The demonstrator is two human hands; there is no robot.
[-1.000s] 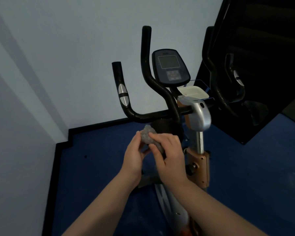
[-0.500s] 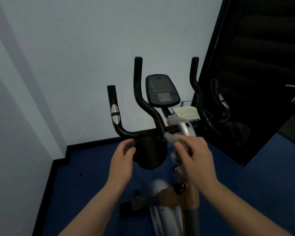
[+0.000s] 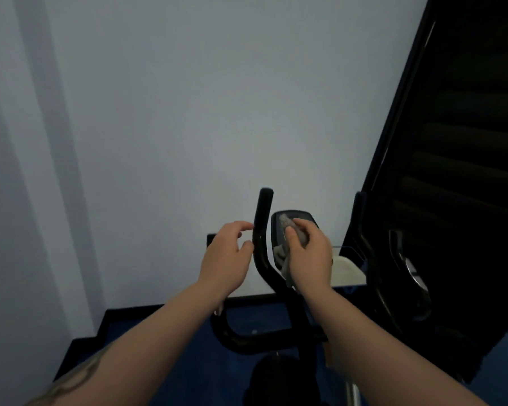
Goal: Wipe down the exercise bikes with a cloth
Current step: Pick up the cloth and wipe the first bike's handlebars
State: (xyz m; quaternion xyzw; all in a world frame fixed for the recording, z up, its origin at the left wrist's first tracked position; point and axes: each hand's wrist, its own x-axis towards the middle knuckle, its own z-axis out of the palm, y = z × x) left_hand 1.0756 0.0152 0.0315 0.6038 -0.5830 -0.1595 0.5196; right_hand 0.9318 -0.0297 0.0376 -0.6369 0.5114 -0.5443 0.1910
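A black exercise bike stands in front of me, its handlebar [image 3: 261,230] rising at centre and its console [image 3: 301,216] just right of that. My right hand [image 3: 310,256] presses a grey cloth [image 3: 286,227] flat against the console face, covering most of the screen. My left hand [image 3: 228,256] hovers with fingers apart just left of the upright handlebar, not touching it. A second upright bar [image 3: 359,218] shows on the right. The seat and lower frame are mostly hidden by my arms.
A pale wall [image 3: 188,127] fills the view behind the bike. A black panel [image 3: 458,171] stands on the right. A white container [image 3: 349,271] sits behind the console. The floor [image 3: 165,361] is blue with a black skirting edge.
My view tilted up and closer to the bike. My right hand carried the cloth from the silver post up onto the console. My left hand rose beside the handlebar.
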